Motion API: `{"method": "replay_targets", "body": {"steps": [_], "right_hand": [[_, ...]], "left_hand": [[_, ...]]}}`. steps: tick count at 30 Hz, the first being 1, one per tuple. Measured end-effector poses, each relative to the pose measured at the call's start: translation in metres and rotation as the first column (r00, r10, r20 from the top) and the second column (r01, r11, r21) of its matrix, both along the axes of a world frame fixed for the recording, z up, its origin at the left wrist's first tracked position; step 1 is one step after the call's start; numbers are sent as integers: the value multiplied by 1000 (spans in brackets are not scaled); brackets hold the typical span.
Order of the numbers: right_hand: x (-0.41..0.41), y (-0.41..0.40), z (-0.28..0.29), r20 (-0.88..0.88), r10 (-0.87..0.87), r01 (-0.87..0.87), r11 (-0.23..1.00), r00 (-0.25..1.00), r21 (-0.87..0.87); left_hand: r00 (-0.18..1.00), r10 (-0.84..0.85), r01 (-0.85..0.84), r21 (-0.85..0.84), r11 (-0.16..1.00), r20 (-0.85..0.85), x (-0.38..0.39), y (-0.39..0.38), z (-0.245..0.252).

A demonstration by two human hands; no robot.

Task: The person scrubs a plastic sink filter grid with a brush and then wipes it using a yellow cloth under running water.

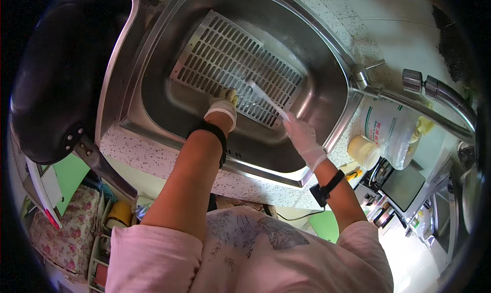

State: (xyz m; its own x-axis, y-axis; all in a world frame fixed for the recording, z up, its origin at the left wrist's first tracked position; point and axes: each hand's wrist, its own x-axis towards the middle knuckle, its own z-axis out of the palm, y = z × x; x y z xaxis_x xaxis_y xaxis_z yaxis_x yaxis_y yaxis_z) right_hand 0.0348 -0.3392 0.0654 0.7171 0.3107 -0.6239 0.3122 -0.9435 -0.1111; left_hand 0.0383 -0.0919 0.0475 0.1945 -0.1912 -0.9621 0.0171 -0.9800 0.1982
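A slotted metal panel [215, 39] lies slantwise in the stainless steel sink [180, 112], its middle wet and shiny. My left hand [222, 104], in a translucent glove, grips the panel's near edge with curled fingers; the fingertips look yellowish and are partly hidden. In my right hand [303, 137], also gloved, is the end of a slim white brush [268, 100]. Its far end meets the slots near the panel's middle, where blur hides the bristles.
Left of the sink stands a black pan [65, 82], its handle over the counter edge. A metal faucet [414, 105] arches on the right. Beside it are a plastic bag [391, 124] bearing writing and a yellowish tub [362, 151]. Speckled countertop [153, 155] borders the sink.
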Motion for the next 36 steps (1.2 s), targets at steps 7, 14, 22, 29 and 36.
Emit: {"method": "replay_targets", "body": {"steps": [7, 14, 22, 29, 36], "right_hand": [[1, 43, -12, -55, 34, -35, 999, 998, -4], [23, 25, -23, 186, -45, 12, 985, 981, 174], [23, 30, -22, 162, 61, -84, 987, 985, 140], [29, 27, -16, 131, 49, -58, 996, 990, 71], [35, 32, -11, 105, 49, -57, 996, 993, 68]], "left_hand": [[941, 293, -298, -9, 954, -172, -23, 20, -79], [987, 157, -154, 64, 986, -44, -18, -1, -55], [982, 183, -180, -45, 983, 52, -23, -2, -77], [997, -69, 69, 31, 997, -19, -12, -17, -61], [989, 141, -138, -55, 989, 43, -13, -9, -63]]}}
